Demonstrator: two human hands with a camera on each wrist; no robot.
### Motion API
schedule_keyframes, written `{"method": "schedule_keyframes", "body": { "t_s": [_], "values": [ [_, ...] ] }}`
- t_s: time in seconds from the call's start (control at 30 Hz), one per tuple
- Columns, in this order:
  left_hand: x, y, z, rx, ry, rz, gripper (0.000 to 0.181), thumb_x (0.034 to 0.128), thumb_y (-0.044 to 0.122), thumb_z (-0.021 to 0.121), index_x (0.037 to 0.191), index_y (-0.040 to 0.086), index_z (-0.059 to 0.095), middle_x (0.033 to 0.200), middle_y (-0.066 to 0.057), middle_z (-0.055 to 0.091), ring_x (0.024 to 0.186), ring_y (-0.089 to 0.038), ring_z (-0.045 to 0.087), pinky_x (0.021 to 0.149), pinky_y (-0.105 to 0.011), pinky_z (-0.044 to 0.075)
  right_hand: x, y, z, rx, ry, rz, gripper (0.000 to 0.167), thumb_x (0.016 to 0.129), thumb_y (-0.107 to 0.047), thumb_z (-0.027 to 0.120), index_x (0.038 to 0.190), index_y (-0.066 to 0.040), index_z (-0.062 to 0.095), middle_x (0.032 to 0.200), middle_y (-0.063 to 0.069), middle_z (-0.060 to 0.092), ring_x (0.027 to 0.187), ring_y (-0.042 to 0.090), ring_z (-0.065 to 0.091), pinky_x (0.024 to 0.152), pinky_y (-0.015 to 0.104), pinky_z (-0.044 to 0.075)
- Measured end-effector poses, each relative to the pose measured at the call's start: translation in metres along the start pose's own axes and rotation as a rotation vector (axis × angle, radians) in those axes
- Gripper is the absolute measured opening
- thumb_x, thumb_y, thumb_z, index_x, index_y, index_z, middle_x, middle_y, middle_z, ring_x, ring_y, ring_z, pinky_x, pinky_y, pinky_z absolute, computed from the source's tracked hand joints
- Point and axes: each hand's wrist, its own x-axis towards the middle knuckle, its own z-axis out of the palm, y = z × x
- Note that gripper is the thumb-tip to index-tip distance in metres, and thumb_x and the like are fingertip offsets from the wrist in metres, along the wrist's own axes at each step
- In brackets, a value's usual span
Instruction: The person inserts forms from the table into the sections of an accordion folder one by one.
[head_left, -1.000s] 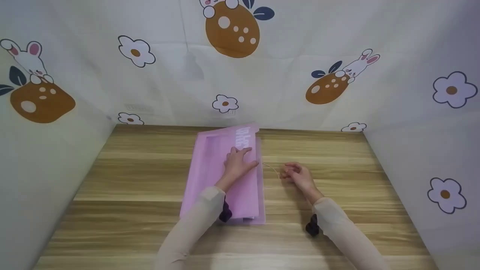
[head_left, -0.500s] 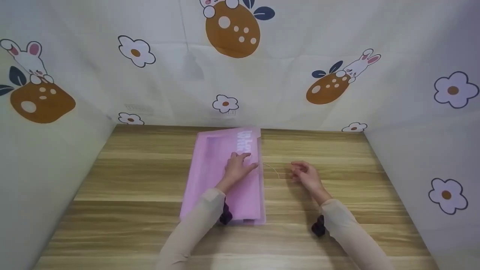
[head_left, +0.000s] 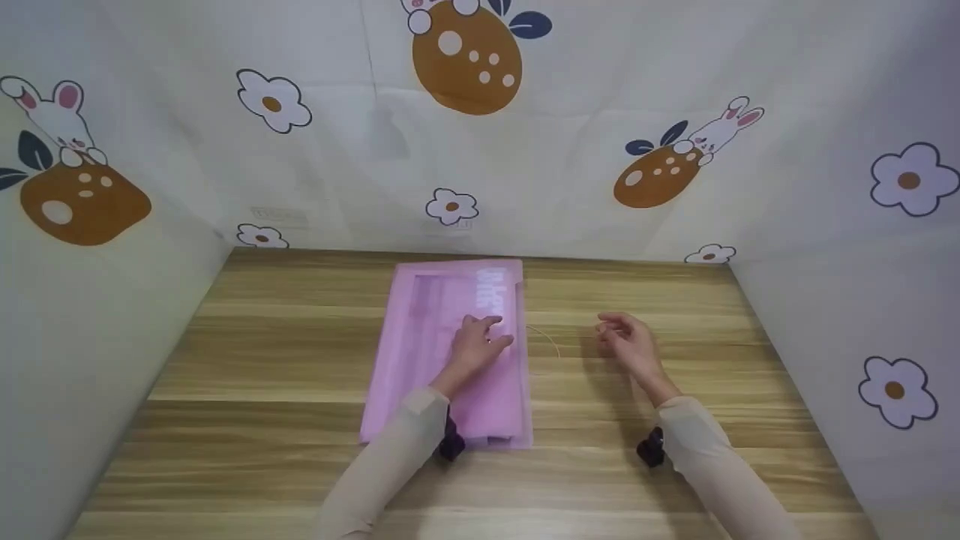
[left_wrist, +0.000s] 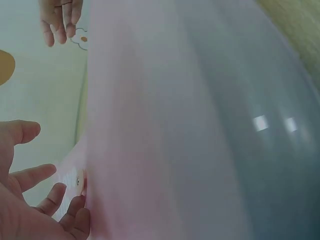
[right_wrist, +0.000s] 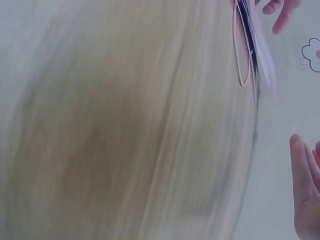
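A pink translucent document folder [head_left: 442,300] lies on the wooden table with its flap down and white lettering near the far right corner. My left hand [head_left: 474,349] rests on the flap, fingers spread and loosely bent, gripping nothing. A small round button [left_wrist: 80,182] shows beside those fingers in the left wrist view. From the folder's right edge a thin pale string [head_left: 550,341] curves out onto the wood; the right wrist view shows this cord [right_wrist: 235,45] as a loop. To the right of it, my right hand [head_left: 634,349] hovers with loosely bent fingers and holds nothing.
The wood-grain table [head_left: 262,360] extends on both sides of the folder. A pale curtain [head_left: 337,165] printed with rabbits, fruit and flowers encloses the back and sides. Dark wrist cameras [head_left: 651,448] hang under both forearms.
The folder's flap has settled flatter, its far right corner dropping. My right hand has moved right, away from the string. My left hand has slid slightly nearer on the flap.
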Motion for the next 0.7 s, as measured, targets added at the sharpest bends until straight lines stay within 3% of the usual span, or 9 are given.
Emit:
{"method": "schedule_keyframes", "body": {
  "t_s": [0.2,0.33,0.7],
  "values": [
    [-0.003,0.005,-0.002,0.07,-0.005,0.02,0.047,0.0763,0.032,0.062,0.118,0.012,0.057,0.096,-0.008,0.045,0.085,-0.024,0.044,0.071,-0.037,0.033,0.0,-0.005,-0.012,-0.191,0.032,-0.165,0.02,0.084,0.0,0.054,0.103,0.008,0.058,0.091,0.02,0.059,0.08,0.03,0.059,0.062,0.028,0.048],
    [-0.005,0.008,-0.007,0.12,-0.01,0.057,0.048,0.0765,0.035,0.06,0.12,0.015,0.056,0.103,-0.007,0.045,0.094,-0.024,0.041,0.075,-0.039,0.031,-0.001,-0.005,-0.02,-0.284,0.042,-0.257,0.021,0.083,0.004,0.053,0.103,0.008,0.058,0.092,0.019,0.06,0.08,0.027,0.059,0.067,0.03,0.047],
    [-0.007,0.003,-0.027,0.28,0.054,0.261,0.051,0.0774,0.035,0.061,0.125,0.017,0.051,0.115,-0.008,0.04,0.102,-0.025,0.036,0.076,-0.041,0.029,-0.002,-0.002,-0.045,-0.502,0.102,-0.443,0.021,0.08,0.004,0.054,0.1,0.005,0.061,0.092,0.015,0.062,0.079,0.024,0.058,0.067,0.038,0.047]
  ]
}}
